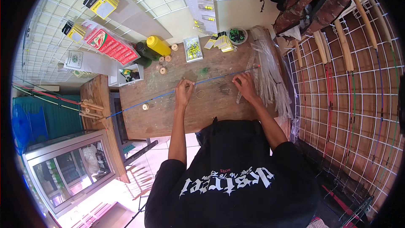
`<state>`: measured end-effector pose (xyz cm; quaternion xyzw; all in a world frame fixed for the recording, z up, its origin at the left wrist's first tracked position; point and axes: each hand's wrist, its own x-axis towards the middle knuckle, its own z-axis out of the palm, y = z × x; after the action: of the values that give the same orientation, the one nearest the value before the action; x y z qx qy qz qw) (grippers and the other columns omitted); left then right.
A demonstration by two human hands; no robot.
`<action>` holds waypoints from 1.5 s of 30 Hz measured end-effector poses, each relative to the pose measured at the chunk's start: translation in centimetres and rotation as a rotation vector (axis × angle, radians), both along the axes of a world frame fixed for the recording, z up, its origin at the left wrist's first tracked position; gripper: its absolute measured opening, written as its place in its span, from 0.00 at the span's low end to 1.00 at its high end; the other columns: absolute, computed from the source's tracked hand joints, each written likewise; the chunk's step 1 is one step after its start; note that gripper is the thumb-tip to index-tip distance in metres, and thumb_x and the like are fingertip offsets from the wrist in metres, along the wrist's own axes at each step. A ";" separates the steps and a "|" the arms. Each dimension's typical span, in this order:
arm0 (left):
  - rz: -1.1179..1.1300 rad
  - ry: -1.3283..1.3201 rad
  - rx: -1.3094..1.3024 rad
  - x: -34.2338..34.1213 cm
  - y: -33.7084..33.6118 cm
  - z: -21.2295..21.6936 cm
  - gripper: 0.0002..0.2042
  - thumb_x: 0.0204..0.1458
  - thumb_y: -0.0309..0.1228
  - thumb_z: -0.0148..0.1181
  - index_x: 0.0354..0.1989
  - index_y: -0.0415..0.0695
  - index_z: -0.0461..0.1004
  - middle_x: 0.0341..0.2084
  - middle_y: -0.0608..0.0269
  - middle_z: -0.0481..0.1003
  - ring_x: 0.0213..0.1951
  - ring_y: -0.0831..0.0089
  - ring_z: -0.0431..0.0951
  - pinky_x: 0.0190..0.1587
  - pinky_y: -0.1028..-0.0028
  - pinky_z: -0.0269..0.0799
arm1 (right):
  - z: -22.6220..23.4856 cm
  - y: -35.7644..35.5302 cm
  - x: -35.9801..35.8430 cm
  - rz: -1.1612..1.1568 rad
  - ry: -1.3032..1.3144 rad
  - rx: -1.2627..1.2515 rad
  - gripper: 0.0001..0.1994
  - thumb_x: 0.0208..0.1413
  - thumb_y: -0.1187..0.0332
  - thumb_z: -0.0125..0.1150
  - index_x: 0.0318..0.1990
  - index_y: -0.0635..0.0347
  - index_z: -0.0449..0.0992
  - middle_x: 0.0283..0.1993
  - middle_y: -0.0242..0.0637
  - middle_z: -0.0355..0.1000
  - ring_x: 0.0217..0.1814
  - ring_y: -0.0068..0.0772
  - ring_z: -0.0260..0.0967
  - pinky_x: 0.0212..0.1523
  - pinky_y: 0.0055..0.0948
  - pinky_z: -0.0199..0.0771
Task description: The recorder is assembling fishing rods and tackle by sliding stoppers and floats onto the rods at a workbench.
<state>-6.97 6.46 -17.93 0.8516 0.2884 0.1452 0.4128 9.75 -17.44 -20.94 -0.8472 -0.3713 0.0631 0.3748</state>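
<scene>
A long thin blue rod (211,81) lies slantwise across the wooden table (168,118), from a wooden handle at the left up to a reddish tip at the right. My left hand (184,93) pinches the rod near its middle. My right hand (246,85) rests on the rod closer to the tip, fingers curled over it. A small loop of rubber band (200,94) lies on the table between my hands. A heap of clear plastic sleeves (270,76) lies just right of my right hand.
A yellow bottle (158,44), small wooden spools (163,70), a clear box of yellow beads (193,50) and a green-filled bowl (237,36) stand at the table's far side. Wire racks with rods (350,84) hang on the right wall. A glass cabinet (71,169) stands at lower left.
</scene>
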 end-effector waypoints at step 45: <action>0.022 0.041 -0.163 -1.0 1.0 -1.6 0.06 0.52 0.28 0.60 0.31 0.38 0.73 0.17 0.64 0.72 0.22 0.82 0.68 0.29 0.76 0.68 | -0.1 0.6 2.7 0.278 -0.108 0.029 0.05 0.48 0.71 0.62 0.31 0.59 0.73 0.33 0.39 0.70 0.40 0.44 0.64 0.45 0.39 0.63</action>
<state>-7.97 7.45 -19.54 0.8149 0.3170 0.1084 0.4730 12.50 -16.84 -20.99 -0.7844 -0.5053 0.0632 0.3542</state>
